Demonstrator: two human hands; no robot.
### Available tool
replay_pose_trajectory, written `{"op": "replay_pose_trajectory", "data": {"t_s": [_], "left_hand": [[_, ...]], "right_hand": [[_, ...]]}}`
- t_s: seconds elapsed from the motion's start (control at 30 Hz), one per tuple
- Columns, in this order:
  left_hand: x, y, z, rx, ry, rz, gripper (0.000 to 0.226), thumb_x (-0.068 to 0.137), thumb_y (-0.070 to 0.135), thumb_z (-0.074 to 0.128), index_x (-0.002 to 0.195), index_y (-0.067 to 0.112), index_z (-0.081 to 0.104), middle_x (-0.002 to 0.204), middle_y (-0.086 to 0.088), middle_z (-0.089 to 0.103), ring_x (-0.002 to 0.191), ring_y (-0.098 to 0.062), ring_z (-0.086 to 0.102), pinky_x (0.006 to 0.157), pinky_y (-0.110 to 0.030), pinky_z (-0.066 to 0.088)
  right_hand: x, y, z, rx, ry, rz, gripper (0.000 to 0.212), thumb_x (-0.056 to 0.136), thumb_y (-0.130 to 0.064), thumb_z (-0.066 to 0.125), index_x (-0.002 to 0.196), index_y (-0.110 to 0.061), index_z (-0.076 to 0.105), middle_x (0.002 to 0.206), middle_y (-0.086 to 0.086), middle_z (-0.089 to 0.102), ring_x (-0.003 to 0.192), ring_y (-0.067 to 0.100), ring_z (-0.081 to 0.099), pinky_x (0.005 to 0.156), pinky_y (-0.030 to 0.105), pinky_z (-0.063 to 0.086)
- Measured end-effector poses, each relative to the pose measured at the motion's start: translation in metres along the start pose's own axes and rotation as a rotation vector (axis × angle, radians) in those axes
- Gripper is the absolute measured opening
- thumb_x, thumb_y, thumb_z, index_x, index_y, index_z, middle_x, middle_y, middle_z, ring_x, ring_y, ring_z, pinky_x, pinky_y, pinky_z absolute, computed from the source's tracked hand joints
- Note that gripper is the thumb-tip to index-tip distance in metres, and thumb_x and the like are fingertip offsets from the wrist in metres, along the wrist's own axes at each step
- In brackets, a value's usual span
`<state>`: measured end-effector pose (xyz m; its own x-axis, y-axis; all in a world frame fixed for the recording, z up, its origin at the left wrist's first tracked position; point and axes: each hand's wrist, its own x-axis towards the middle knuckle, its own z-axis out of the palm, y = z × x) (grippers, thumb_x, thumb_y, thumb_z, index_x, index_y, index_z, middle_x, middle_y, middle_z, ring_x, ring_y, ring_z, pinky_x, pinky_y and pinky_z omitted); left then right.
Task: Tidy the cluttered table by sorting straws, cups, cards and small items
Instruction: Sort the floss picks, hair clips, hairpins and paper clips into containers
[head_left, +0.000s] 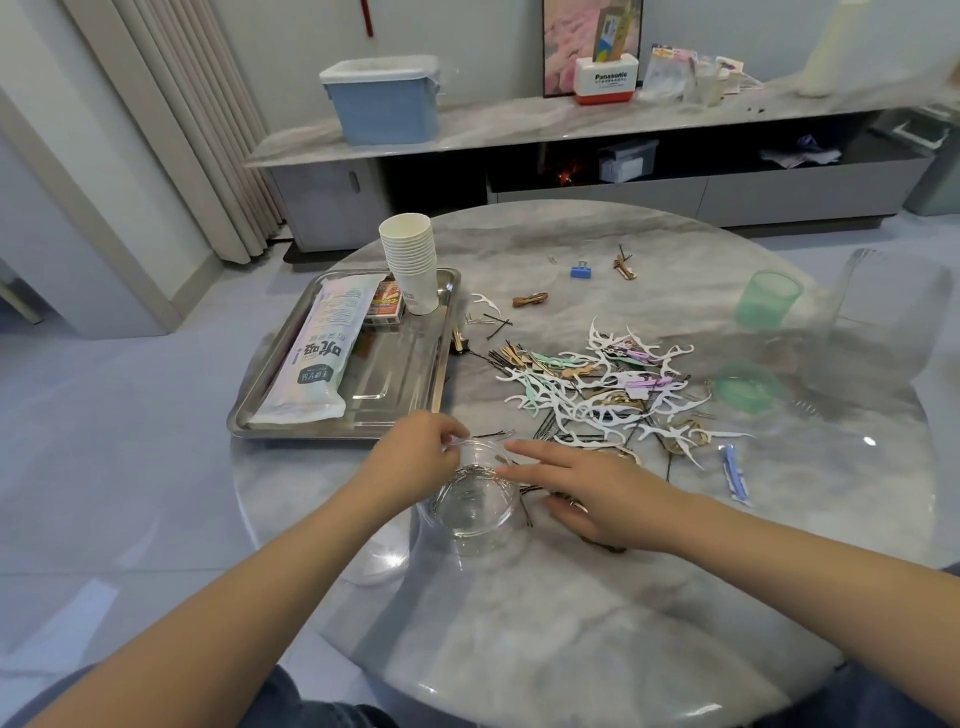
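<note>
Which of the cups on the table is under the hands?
The clear plastic cup at the near edge: the left hand pinches its rim. The green cup stands far right, and the white paper cup stack sits on the metal tray.

One round marble table (571, 623) carries one steel tray (400, 384), which holds one long straw packet (322, 353), one small red card box (387, 306) and one stack of white paper cups (410, 260), too tightly nested to count. To the right lie one blue binder clip (581, 271), two green plastic containers (768, 299), and one heap of floss picks and hairpins (597, 384), too tangled to count. At the near edge are one clear glass bowl (475, 506) and two hands.
</note>
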<state>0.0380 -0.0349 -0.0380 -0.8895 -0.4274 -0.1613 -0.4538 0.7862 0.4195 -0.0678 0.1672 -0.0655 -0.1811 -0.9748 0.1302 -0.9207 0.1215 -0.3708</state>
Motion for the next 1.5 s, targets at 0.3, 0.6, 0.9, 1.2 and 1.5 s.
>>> {"op": "replay_pose_trajectory", "data": {"t_s": [0.3,0.6,0.9,1.2,1.5], "left_hand": [[0.025,0.105,-0.002,-0.086,0.008,0.207,0.027,0.089,0.020,0.054,0.113,0.021,0.067,0.105,0.002,0.064,0.095,-0.017,0.061,0.085,-0.030,0.049],[0.086,0.243,0.029,-0.202,-0.093,0.277,0.029,0.084,0.015,0.053,0.109,0.020,0.068,0.090,0.001,0.063,0.097,-0.023,0.061,0.089,-0.034,0.047],[0.121,0.293,0.061,-0.170,-0.126,0.259,0.028,0.088,0.019,0.052,0.112,0.023,0.066,0.113,0.001,0.065,0.111,-0.022,0.056,0.102,-0.038,0.038],[0.121,0.297,0.063,-0.235,-0.140,0.270,0.026,0.087,0.018,0.052,0.108,0.023,0.068,0.103,0.000,0.066,0.104,-0.024,0.058,0.098,-0.039,0.042],[0.110,0.282,0.058,-0.291,-0.132,0.281,0.025,0.086,0.013,0.049,0.101,0.020,0.068,0.072,0.009,0.054,0.087,-0.025,0.059,0.090,-0.037,0.046]], "right_hand": [[-0.019,0.045,-0.073,-0.212,0.277,0.393,0.033,0.086,-0.015,0.064,0.118,-0.012,0.065,0.120,0.006,0.061,0.113,0.028,0.055,0.092,0.036,0.043],[-0.074,0.120,-0.128,-0.352,0.409,0.903,0.050,0.087,-0.015,0.057,0.135,-0.018,0.048,0.147,0.008,0.035,0.136,0.027,0.026,0.106,0.035,0.018],[-0.089,0.167,-0.133,-0.305,0.333,1.247,0.075,0.093,-0.016,0.045,0.150,-0.020,-0.003,0.141,0.015,0.040,0.132,0.031,0.033,0.114,0.042,0.014],[-0.111,0.197,-0.137,-0.331,0.322,1.289,0.065,0.084,-0.004,0.051,0.144,-0.014,0.028,0.148,0.009,0.030,0.137,0.026,0.023,0.111,0.036,0.015],[-0.112,0.195,-0.129,-0.216,0.441,1.183,0.031,0.085,0.003,0.045,0.085,-0.024,0.060,0.099,-0.002,0.067,0.094,0.022,0.054,0.082,0.033,0.023]]}}
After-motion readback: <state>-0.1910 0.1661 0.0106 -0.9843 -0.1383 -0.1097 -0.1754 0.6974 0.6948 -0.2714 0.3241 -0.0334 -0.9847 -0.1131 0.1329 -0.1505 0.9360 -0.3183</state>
